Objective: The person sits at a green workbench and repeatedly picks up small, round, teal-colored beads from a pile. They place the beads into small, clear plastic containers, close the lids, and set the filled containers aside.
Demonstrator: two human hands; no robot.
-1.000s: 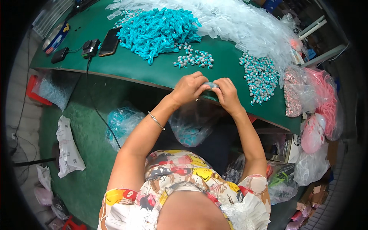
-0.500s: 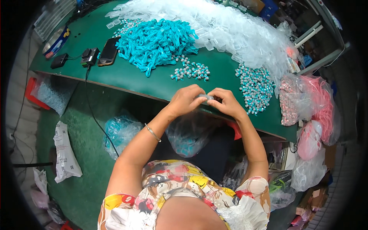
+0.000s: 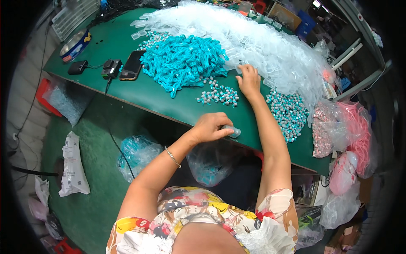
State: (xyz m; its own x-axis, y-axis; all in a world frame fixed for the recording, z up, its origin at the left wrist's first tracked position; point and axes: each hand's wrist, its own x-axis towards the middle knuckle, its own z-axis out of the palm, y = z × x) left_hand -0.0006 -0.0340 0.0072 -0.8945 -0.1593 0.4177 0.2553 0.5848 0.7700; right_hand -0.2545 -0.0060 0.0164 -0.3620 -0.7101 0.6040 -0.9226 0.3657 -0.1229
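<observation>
My left hand point(image 3: 212, 127) is closed round a small clear plastic case point(image 3: 232, 131) at the table's front edge, its thumb along the near side. What lies inside the case is too small to tell. Farther out, my right hand point(image 3: 248, 80) is at the near edge of a large heap of clear plastic cases point(image 3: 270, 46), thumb and forefinger apart. A pile of turquoise looped cords point(image 3: 182, 63) lies just left of it. Between my hands and that pile is a small group of grey-and-turquoise beads point(image 3: 220, 95).
More such beads point(image 3: 287, 114) are heaped at the right. A phone point(image 3: 131, 66), a small black device point(image 3: 111, 69) with a hanging cable and a round tin point(image 3: 76, 45) sit at the left. Bags with pink cords point(image 3: 359, 131) hang by the right edge. Bagged turquoise goods point(image 3: 137, 154) are below the table.
My right hand has left the left one and reached forward to the clear heap. My left hand keeps the case near the table edge. The view has shifted slightly.
</observation>
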